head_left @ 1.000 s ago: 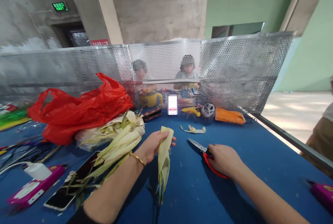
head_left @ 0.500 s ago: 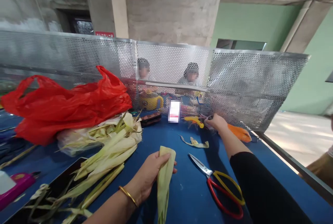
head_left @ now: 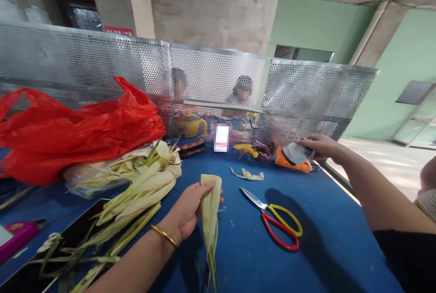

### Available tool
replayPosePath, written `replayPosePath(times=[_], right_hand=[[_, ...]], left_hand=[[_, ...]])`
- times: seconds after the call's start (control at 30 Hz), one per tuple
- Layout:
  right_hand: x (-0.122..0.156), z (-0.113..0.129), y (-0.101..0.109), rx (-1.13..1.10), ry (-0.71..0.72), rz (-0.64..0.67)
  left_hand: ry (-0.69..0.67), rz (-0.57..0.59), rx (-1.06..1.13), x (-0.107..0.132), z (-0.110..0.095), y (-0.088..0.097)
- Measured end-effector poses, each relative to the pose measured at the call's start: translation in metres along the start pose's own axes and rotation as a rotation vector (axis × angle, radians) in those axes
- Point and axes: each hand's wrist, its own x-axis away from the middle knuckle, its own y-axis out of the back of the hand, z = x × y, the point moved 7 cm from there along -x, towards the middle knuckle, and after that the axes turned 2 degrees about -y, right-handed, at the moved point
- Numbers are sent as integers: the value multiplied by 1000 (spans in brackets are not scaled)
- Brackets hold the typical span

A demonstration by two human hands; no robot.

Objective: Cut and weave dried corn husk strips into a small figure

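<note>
My left hand (head_left: 195, 204) grips a folded corn husk (head_left: 210, 211) near its broad upper end, and the narrow tail hangs downward. At the back right, my right hand (head_left: 318, 146) has its fingers closed on the edge of a grey crumpled piece (head_left: 296, 153); what exactly it is I cannot make out. The piece lies over an orange item (head_left: 294, 165). Between my arms lie scissors (head_left: 269, 216), blades partly apart, with one red and one yellow handle. A torn strip of husk (head_left: 250, 175) rests beyond them.
A heap of corn husks (head_left: 146, 188) lies left of my left hand, with a red plastic bag (head_left: 81, 129) behind it. A yellow tool (head_left: 247, 149) and purple strands (head_left: 263, 149) sit near the perforated metal screen (head_left: 218, 75). Two people are behind it. A magenta tool (head_left: 23, 238) lies far left.
My right hand has moved right, from the purple strands to the orange item, where the grey piece now shows. My left hand still holds the husk. The view has shifted slightly.
</note>
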Motion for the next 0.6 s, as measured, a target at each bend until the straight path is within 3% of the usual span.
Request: replayPosePath(times=[0.07,0.13,0.3,0.53,0.6], right_hand=[[23,-25,-12,131,-88,169],[44,-46,-27,281,-140,256],[79,-68,-52,481,-77,168],[100,-70,-36,544,-94,42],[100,-67,-40,593,-97,38]], left_hand=[[-13,-9,9,4,-3,-2],[-22,-13,18,8,-5,-7],[-11,3,50,22,-2,-23],[14,28,43,24,9,-33],[21,36,35,23,12,-35]])
